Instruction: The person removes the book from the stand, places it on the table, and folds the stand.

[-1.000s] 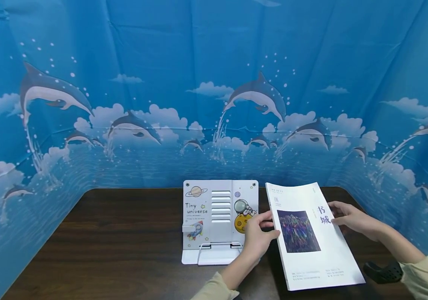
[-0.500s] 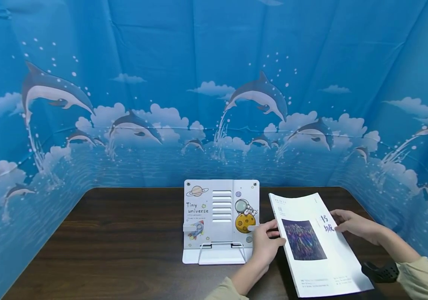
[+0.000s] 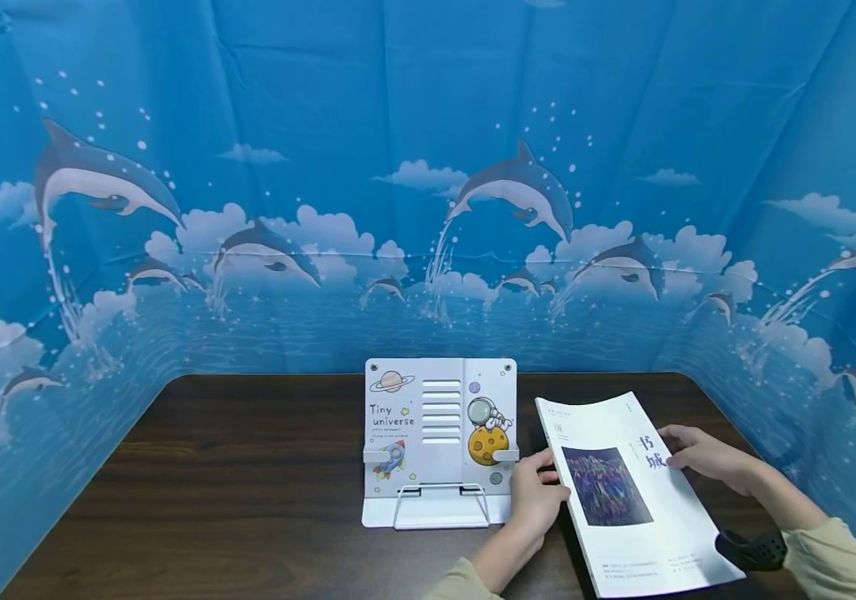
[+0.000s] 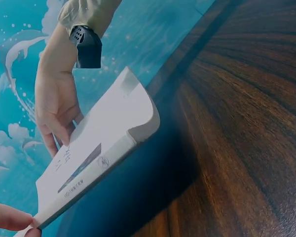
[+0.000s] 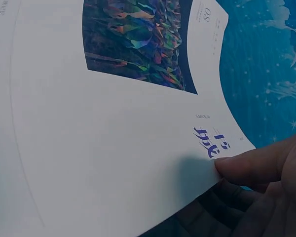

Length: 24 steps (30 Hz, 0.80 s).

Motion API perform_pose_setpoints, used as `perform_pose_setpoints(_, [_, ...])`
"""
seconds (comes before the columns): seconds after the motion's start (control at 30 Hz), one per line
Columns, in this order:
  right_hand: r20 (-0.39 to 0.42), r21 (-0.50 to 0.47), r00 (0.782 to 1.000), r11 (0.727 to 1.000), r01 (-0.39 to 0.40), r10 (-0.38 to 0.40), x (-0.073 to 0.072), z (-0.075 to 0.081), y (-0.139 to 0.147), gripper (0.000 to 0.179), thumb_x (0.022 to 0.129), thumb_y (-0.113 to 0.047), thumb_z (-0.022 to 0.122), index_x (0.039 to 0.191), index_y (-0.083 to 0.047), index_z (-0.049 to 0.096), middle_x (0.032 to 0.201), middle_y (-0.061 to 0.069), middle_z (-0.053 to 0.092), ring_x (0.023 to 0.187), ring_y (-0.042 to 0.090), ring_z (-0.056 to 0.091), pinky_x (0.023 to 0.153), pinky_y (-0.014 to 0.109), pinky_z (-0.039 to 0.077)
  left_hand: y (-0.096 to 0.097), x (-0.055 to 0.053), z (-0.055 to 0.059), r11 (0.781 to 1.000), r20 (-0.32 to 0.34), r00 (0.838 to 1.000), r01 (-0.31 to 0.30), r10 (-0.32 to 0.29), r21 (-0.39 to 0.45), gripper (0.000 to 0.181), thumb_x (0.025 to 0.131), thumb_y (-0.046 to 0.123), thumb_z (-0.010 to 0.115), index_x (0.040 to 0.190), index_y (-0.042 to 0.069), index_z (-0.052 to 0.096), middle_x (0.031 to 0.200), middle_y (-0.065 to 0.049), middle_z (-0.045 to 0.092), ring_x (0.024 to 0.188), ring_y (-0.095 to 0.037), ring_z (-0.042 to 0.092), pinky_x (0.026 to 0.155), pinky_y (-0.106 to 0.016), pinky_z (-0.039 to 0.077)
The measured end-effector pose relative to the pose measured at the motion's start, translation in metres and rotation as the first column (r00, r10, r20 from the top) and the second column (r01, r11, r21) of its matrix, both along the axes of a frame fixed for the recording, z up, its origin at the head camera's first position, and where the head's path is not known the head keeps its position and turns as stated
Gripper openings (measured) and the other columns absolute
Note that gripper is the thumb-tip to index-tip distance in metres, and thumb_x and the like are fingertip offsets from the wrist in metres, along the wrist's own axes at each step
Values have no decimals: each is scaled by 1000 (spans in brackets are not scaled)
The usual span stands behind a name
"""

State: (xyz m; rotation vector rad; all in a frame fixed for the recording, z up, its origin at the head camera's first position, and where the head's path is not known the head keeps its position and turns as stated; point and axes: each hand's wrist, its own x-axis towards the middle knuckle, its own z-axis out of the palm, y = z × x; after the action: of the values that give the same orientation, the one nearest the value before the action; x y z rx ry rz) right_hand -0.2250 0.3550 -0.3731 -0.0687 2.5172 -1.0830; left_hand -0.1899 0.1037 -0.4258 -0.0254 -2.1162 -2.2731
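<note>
A white magazine [image 3: 686, 521] with a dark, colourful cover picture and purple characters slants across the right side of the table, in front of me. My left hand [image 3: 536, 498] pinches its spine edge, thumb on the cover side; in the left wrist view only the fingertips [image 4: 12, 217] show at the spine. On the opposite edge my right hand [image 3: 707, 457] grips the magazine, and the right wrist view has the thumb [image 5: 249, 167] pressed on the cover beside the title. The other right fingers are partly hidden beneath it. A shadow lies on the tabletop under the raised magazine.
A white book stand [image 3: 443, 467] with astronaut and rocket drawings stands just left of my left hand, its wire support folded out in front. The dark wooden table [image 3: 210, 492] ends at a blue dolphin-print curtain [image 3: 337, 167]. A black band [image 3: 750, 550] circles my right wrist.
Both hands have brought the magazine lower and a little to the right, toward me. The book stand's right clip, hidden behind the left hand at first, now shows. The grip looks the same.
</note>
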Motion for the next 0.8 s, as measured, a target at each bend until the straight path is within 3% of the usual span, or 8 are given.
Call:
perform_pose_setpoints(0.37, [-15, -23, 999, 999, 42, -43, -2, -14, -3, 46, 87, -1, 47, 126, 16, 31, 101, 15, 54, 83, 22, 56, 69, 38, 49, 0, -6, -8, 999, 68, 998, -5, 8, -44, 57, 57, -24, 58, 111, -6, 61, 98, -6, 59, 78, -13, 55, 57, -20, 49])
perform_pose_setpoints(0.8, [-37, 11, 997, 998, 68, -68, -4, -20, -3, 46, 86, -2, 48, 126, 16, 33, 101, 15, 54, 82, 21, 55, 68, 37, 48, 1, -7, -12, 999, 64, 998, -7, 10, -46, 56, 56, -24, 58, 110, -8, 60, 97, -9, 60, 77, -15, 57, 58, -23, 51])
